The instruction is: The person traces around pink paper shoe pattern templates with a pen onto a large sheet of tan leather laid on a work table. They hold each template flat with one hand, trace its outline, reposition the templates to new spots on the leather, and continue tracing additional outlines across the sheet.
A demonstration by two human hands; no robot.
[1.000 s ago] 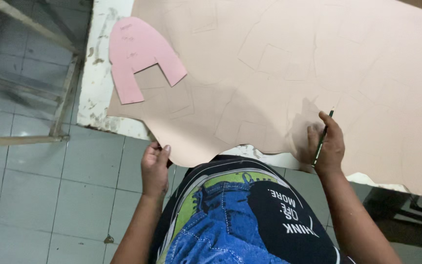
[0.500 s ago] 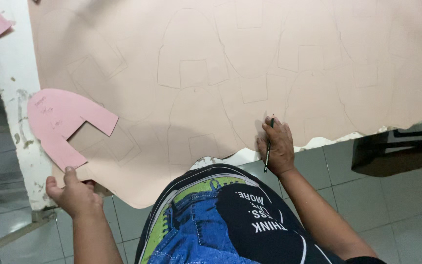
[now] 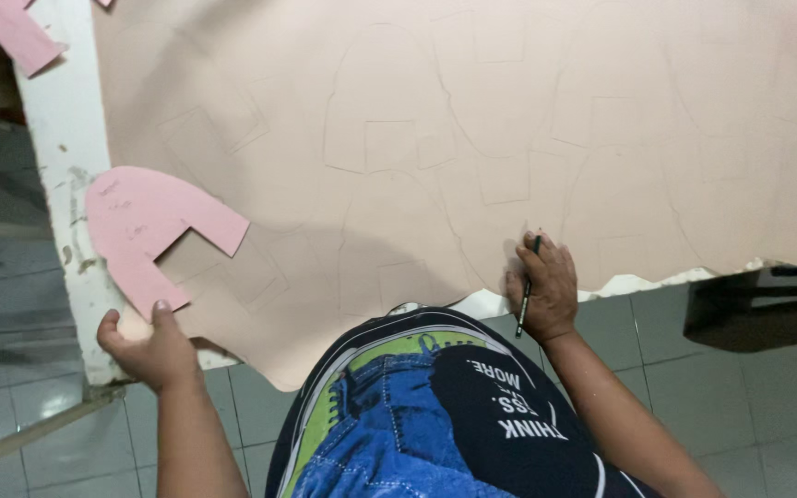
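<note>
Pink template [image 3: 145,231] lies just above the left hand [image 3: 145,346], whose fingers touch its near leg; arch pointing away. Right hand [image 3: 543,286] grips a pen [image 3: 528,286], resting on the tan sheet [image 3: 435,120] covering the table [image 3: 62,138].
</note>
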